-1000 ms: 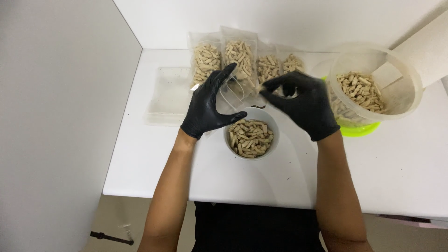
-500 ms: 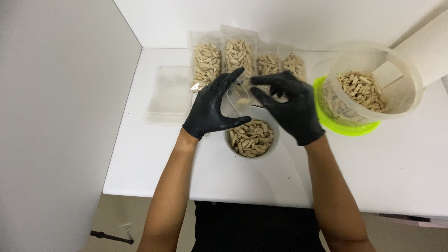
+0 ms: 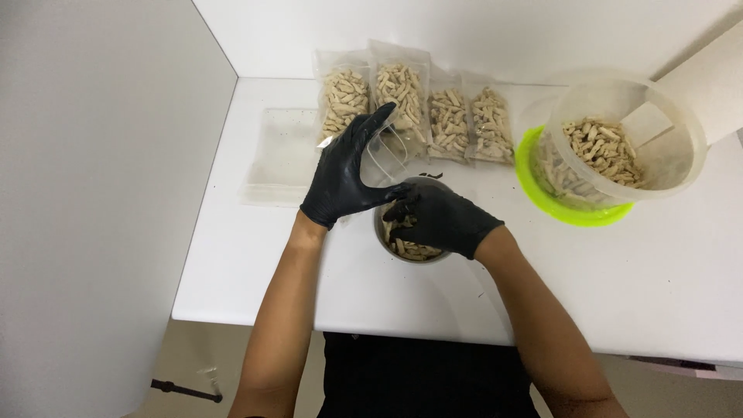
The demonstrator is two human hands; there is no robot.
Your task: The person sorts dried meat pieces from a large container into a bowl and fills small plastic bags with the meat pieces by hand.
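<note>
Right hand [image 3: 441, 218] in bowl [image 3: 385, 236]; left hand [image 3: 344, 174] holds pouch [image 3: 387, 155]

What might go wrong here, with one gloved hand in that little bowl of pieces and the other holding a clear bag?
1. The right hand digs into the small bowl; pieces could spill onto the white table.
2. The clear bag in the left hand looks limp, so its mouth may sag and pieces miss it.
3. The left forearm could knock the upright filled bags behind.
</note>
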